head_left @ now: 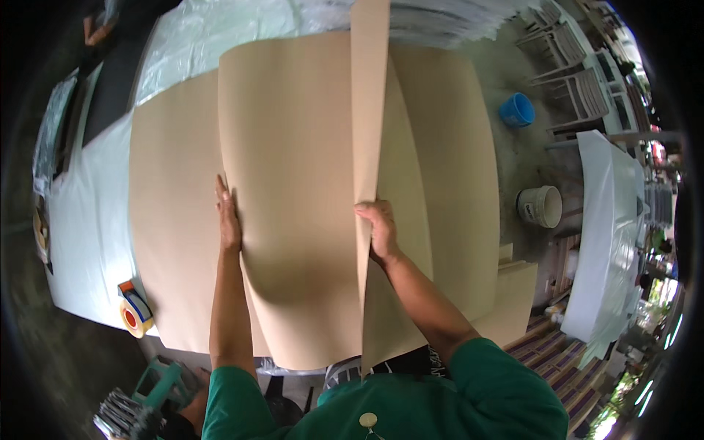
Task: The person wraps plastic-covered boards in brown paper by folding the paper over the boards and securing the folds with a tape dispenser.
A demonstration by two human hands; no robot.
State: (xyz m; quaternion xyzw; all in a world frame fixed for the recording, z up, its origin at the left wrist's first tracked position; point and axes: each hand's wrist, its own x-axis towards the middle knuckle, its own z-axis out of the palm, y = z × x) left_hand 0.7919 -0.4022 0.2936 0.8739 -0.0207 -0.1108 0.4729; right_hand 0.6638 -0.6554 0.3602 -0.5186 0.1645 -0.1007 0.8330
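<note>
A large brown cardboard sheet (293, 147) lies bent over in front of me, its left side curling up into a rounded edge. Toward its right a narrow folded strip (369, 95) of the cardboard stands up, running from the far end to my body. My right hand (380, 226) grips this strip, thumb on the left face and fingers wrapped behind. Against the rounded left edge rests my left hand (229, 218), fingers stretched and together. More flat brown cardboard (172, 213) spreads beneath, out to both sides.
Clear plastic sheeting (92, 220) covers the table. A tape dispenser (136, 312) lies at its near left edge. To the right are a blue bucket (518, 110), a white bucket (541, 207), several chairs (583, 95) and a plastic-wrapped block (605, 242). A green stool (163, 385) stands lower left.
</note>
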